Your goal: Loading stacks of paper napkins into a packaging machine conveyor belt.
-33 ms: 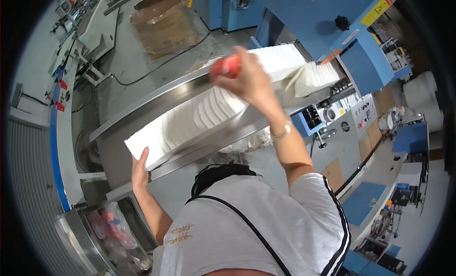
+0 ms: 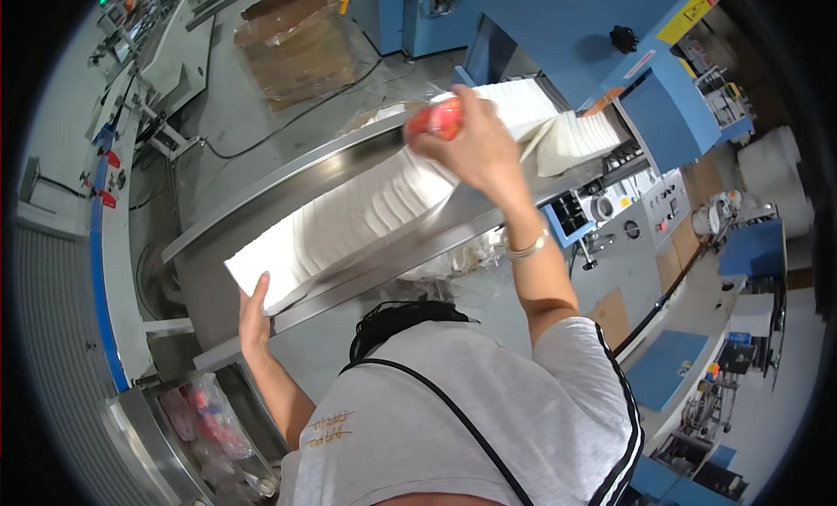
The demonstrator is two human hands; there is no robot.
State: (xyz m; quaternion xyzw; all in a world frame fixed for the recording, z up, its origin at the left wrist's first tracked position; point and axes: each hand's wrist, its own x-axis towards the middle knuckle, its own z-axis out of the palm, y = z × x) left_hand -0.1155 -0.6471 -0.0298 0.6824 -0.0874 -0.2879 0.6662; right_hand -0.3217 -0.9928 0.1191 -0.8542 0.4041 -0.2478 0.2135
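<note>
A long row of white folded tissue sheets (image 2: 349, 214) lies slantwise in a metal trough (image 2: 305, 182), standing on edge, packed close together. My left hand (image 2: 254, 323) is at its near left end, thumb against the end face; the other fingers are mostly hidden. My right hand (image 2: 478, 153) is closed round a red rounded object (image 2: 436, 120), over the middle of the row; motion blurs it, so its kind is unclear. Beyond that hand more white sheets (image 2: 514, 101) continue up the trough, and a loose, fanned bunch (image 2: 580, 142) leans at its right side.
A blue machine (image 2: 575, 44) stands over the trough's far right end, with a control panel (image 2: 670, 205) beside it. An open cardboard box (image 2: 292, 48) with clear plastic sits on the floor at the back. A metal bin (image 2: 166, 436) holding bagged red items is at lower left.
My right hand has moved a little to the right along the row, carrying the red object. My left hand stays at the row's end.
</note>
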